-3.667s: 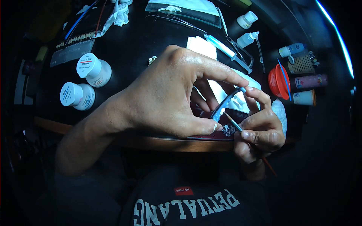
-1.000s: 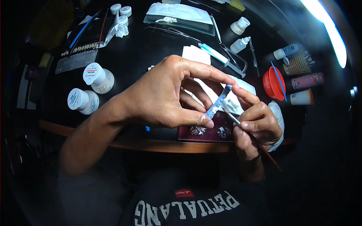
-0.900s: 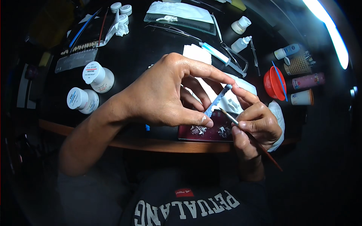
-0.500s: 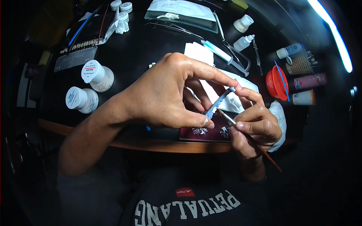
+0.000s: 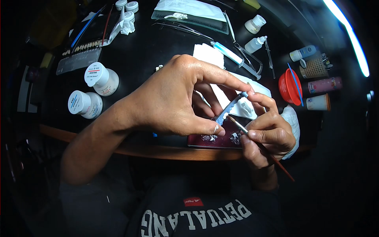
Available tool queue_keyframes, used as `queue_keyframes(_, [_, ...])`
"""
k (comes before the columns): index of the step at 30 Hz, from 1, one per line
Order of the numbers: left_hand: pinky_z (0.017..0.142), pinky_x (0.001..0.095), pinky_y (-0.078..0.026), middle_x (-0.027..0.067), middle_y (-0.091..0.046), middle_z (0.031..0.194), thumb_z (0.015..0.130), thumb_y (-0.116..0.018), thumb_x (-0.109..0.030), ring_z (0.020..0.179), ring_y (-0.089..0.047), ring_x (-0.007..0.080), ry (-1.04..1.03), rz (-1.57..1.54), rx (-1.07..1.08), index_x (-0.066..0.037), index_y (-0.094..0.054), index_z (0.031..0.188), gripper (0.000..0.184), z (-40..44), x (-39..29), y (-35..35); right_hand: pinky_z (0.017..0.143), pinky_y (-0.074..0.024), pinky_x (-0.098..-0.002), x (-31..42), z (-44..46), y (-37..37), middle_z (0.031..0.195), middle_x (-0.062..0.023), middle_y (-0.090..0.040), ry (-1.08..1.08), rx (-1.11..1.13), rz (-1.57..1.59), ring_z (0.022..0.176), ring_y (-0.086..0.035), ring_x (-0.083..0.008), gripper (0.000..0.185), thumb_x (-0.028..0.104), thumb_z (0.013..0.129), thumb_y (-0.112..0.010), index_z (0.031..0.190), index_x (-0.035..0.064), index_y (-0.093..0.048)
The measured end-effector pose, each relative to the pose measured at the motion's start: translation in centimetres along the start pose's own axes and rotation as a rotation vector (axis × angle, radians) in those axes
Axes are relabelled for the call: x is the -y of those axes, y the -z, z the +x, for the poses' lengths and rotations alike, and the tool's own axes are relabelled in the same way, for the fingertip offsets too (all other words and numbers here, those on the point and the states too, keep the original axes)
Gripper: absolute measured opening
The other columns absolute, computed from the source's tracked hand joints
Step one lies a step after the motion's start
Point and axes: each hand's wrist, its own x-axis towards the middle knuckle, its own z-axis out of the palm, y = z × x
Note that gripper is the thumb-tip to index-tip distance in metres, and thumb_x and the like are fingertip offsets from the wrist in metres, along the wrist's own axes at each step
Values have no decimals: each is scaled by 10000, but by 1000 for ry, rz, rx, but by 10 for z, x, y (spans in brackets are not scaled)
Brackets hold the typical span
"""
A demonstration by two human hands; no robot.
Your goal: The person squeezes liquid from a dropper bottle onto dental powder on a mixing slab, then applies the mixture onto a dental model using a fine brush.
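Note:
My left hand (image 5: 177,96) pinches a curved blue dental piece (image 5: 232,105) between thumb and index finger, its other fingers behind it. White tooth shapes line the edge of the piece. In my right hand (image 5: 272,132) is a thin brush (image 5: 241,128) with a red-brown handle, its tip at the white teeth near my left thumb. A fingertip of my right hand meets the far end of the blue piece. Beneath them lies a dark red tile (image 5: 225,141) with two small heaps of whitish material. White tissue (image 5: 209,55) lies behind my hands.
Two white jars (image 5: 103,81) (image 5: 89,104) stand at left. Behind are a syringe (image 5: 229,54), tweezers (image 5: 181,28), a glass slab (image 5: 217,26) and a dropper bottle (image 5: 254,45). A red bowl (image 5: 289,87) and a paper cup (image 5: 318,102) stand right. The wooden table edge (image 5: 173,153) runs in front.
Since the earliest frame, both hands and the blue piece have shifted slightly left, and more of the red tile shows. Over the last half second, the brush tip has barely moved.

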Motion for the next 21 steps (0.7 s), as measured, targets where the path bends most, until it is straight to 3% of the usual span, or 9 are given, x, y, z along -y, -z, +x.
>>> queue_keyframes(15, [758, 277, -641, 142, -716, 1114, 682, -827, 22, 869, -735, 154, -51, 20, -11, 6, -677, 1262, 600, 1, -1, -1, 1119, -318, -709, 3, 0, 2, 758, -118, -652, -27, 25, 3, 1159, -620, -507, 240, -86, 661, -696, 872, 26, -670])
queue_keyframes(17, [719, 290, -651, 148, -737, 1019, 685, -808, -2, 844, -745, 165, -108, 9, -65, 36, -688, 1218, 548, 2, 0, -4, 1129, -316, -705, 8, 0, 0, 763, -107, -636, -94, -24, 19, 1161, -617, -488, 229, -83, 690, -669, 883, 33, -630])
queue_keyframes(18, [727, 278, -648, 148, -727, 1068, 688, -816, 17, 856, -740, 159, -99, 18, -59, 36, -675, 1231, 562, 2, -1, -4, 1132, -312, -713, 8, -5, 2, 783, -105, -625, -115, -40, 23, 1201, -590, -468, 229, -86, 710, -643, 897, 39, -596])
queue_keyframes(19, [735, 267, -644, 148, -716, 1118, 690, -825, 36, 868, -735, 153, -88, 29, -56, 35, -662, 1243, 577, 1, -1, -5, 1134, -312, -712, 2, -7, 2, 772, -109, -602, -57, -79, 44, 1220, -562, -445, 218, -63, 736, -610, 925, 43, -584])
queue_keyframes(21, [715, 274, -650, 161, -725, 1067, 686, -828, 33, 849, -744, 163, -62, 44, -81, 58, -663, 1211, 551, 1, -1, -6, 1134, -321, -708, -4, -9, 0, 758, -109, -551, 9, -191, 48, 1172, -552, -406, 203, -36, 757, -571, 942, 44, -554])
